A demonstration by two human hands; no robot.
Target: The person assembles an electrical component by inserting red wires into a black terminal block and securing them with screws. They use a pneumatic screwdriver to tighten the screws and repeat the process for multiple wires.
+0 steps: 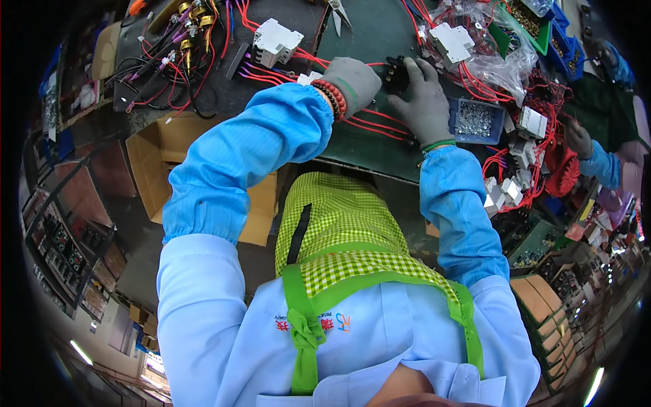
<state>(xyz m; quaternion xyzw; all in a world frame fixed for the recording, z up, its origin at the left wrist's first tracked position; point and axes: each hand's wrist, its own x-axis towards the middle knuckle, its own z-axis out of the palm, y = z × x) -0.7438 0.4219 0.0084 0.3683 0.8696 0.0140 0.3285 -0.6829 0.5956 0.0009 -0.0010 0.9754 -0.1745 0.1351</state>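
My left hand, in a grey glove, is curled closed with its fingertips hidden, and a red wire comes out of its right side. That wire runs to a small black ridged part. Against this part rest the fingers of my gloved right hand, its thumb below them. More red wires lie on the dark green table under and between both hands. Left of my left hand is a white breaker-like module with red and purple wires. Another white module sits beyond my right hand.
A blue tray of small metal pieces stands beside my right wrist. Scissors lie at the far edge. Wired brass parts are at left, clear plastic bags at right. A cardboard box stands below the table. Another person's gloved hand is at right.
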